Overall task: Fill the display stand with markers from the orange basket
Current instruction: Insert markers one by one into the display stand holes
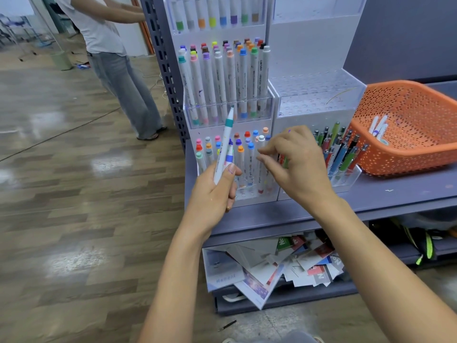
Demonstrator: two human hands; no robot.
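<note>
My left hand (214,194) grips white markers, one with a teal band (226,138) pointing up and one with a blue band (229,157) beside it. My right hand (295,160) hovers at the lower tier of the white display stand (249,195), fingers loosely curled near the marker caps and holding nothing that I can see. The stand's upper tiers hold several coloured-cap markers (230,78). The orange basket (408,149) sits on the shelf at the right, with a few white markers (378,129) left inside.
A second clear stand (319,95) beside the first has empty holes above and several pens (338,149) below. The grey shelf (395,194) carries everything. Papers and notebooks (272,266) fill the lower shelf. A person (116,65) stands at the left on the wooden floor.
</note>
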